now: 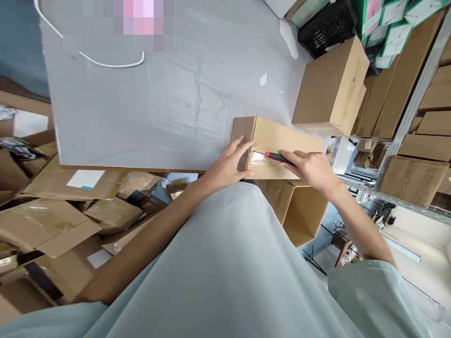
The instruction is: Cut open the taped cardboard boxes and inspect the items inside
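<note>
A closed cardboard box (282,134) lies on the grey tabletop (134,112), close to its front edge. Clear shiny tape (258,158) runs over the seam near its left end. My right hand (308,169) is wrapped round a red and black box cutter (278,157), whose thin blade points left and reaches the taped part. My left hand (232,162) has its fingers spread and rests against the left end of the box, thumb and fingertips touching the cardboard on either side of the tape.
A taller cardboard box (322,87) stands at the table's right, with a black plastic crate (327,28) behind it. An open cardboard box (305,213) sits below the front edge. Flattened and loose cartons (49,220) are heaped at left. Shelves with boxes (416,173) line the right. A white cable (116,65) lies on the table.
</note>
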A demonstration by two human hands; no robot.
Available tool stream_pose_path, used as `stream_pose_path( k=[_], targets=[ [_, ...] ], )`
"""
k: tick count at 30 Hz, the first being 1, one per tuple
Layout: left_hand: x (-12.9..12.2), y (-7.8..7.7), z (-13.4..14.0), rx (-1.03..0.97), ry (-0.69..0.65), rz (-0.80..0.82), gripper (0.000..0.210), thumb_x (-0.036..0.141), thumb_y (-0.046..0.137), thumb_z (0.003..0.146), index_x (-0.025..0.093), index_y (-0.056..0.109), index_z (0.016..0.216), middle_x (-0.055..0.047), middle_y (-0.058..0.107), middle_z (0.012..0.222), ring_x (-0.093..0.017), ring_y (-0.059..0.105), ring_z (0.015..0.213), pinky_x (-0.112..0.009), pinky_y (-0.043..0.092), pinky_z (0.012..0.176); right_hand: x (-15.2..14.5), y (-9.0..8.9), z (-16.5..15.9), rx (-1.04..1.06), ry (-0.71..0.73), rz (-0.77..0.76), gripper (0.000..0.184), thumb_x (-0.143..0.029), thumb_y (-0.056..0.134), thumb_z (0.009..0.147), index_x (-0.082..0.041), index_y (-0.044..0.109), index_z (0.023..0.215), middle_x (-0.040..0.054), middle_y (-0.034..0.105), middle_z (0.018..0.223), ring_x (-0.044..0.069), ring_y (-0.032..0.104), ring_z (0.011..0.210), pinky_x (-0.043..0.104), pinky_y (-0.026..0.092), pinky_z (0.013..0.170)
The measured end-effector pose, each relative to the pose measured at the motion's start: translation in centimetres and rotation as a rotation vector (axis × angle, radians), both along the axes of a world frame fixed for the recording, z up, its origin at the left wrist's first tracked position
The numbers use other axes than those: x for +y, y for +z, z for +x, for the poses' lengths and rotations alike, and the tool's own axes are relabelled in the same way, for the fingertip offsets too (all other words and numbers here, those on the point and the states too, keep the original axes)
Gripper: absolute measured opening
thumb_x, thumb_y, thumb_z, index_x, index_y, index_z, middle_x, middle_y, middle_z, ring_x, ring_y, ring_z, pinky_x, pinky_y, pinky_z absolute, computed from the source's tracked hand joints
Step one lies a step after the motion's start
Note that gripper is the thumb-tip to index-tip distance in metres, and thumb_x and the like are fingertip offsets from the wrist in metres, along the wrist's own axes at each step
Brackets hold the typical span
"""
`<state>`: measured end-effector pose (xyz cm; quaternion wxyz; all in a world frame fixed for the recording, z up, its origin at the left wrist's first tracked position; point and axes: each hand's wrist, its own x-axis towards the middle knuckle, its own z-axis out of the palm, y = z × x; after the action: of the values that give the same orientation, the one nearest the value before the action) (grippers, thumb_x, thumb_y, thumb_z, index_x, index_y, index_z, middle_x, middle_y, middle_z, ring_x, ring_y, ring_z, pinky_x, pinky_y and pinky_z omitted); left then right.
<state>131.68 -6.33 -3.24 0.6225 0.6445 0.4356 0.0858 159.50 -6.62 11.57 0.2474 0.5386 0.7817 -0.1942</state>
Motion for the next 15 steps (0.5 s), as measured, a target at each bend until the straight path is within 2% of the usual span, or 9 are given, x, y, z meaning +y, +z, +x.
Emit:
stream_pose_path(
  k=[4,10,15],
  targets=[
    [0.0,0.1,0.1,-0.001,0.003,-0.019,0.104,0.04,0.088,0.093,0.05,0.031,0.179,-0.003,0.019,0.193,-0.041,0.025,0.176,-0.063,0.032,0.141,0.4,0.1,-0.5,-0.068,0.045,-0.034,0.051,-0.052,0.033,0.123,-0.031,0.069,0.153,0.005,0.082,0.098,0.019,0.063,0.067,0.034,0.026,0.062],
    [-0.1,-0.2,0.1,-0.015,0.004,-0.018,0.105,0.045,0.089,0.092,0.05,0.031,0.18,-0.003,0.019,0.192,-0.043,0.027,0.176,-0.064,0.034,0.14,0.4,-0.1,-1.0,-0.107,0.089,-0.006,0.048,-0.048,0.035,0.123,-0.031,0.069,0.151,0.005,0.08,0.091,0.018,0.06,0.062,0.034,0.025,0.061],
    [0.1,0.0,0.0,0.004,0.018,-0.023,0.106,0.041,0.089,0.091,0.051,0.032,0.179,-0.003,0.021,0.192,-0.041,0.03,0.175,-0.063,0.036,0.139,0.6,0.1,-1.9,-0.145,0.101,-0.01,0.046,-0.041,0.036,0.123,-0.028,0.066,0.156,0.0085,0.079,0.091,0.019,0.064,0.062,0.035,0.027,0.063]
  ],
)
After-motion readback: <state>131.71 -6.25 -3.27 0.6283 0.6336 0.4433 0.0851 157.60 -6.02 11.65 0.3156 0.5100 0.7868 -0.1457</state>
